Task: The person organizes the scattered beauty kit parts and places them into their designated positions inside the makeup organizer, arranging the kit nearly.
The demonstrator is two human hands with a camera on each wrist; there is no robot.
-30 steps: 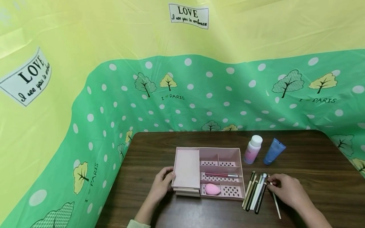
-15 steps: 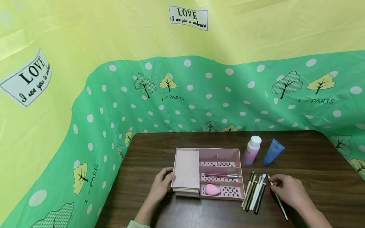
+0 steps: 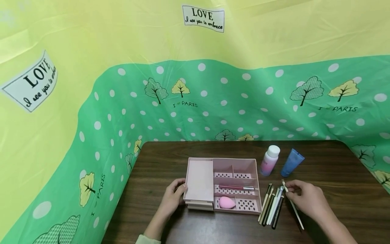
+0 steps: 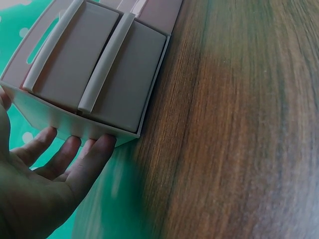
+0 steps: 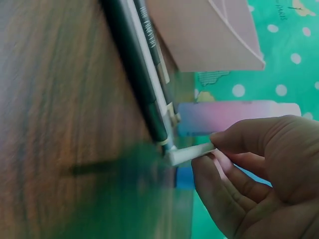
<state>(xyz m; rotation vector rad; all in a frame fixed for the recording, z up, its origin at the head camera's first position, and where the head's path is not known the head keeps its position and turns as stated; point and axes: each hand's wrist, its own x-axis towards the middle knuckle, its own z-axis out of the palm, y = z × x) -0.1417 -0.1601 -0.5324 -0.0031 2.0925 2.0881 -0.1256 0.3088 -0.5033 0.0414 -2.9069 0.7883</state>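
One wooden table, dotted cloth, right hand pinching brush, left loose against box

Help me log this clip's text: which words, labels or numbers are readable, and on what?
"LOVE I see you to embrace": white panel on the backdrop; another at left, partly folded.
"I PARIS", mark between: backdrop's green area, repeatedly.
Too blurred: lettering on a dark brush.
Too small: print on the bottle.
Numbers: none.

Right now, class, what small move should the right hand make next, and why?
Probably carry the slim makeup brush toward the pink organizer: the right hand pinches the brush, the organizer already holds a makeup sponge, and the left hand touches its side.
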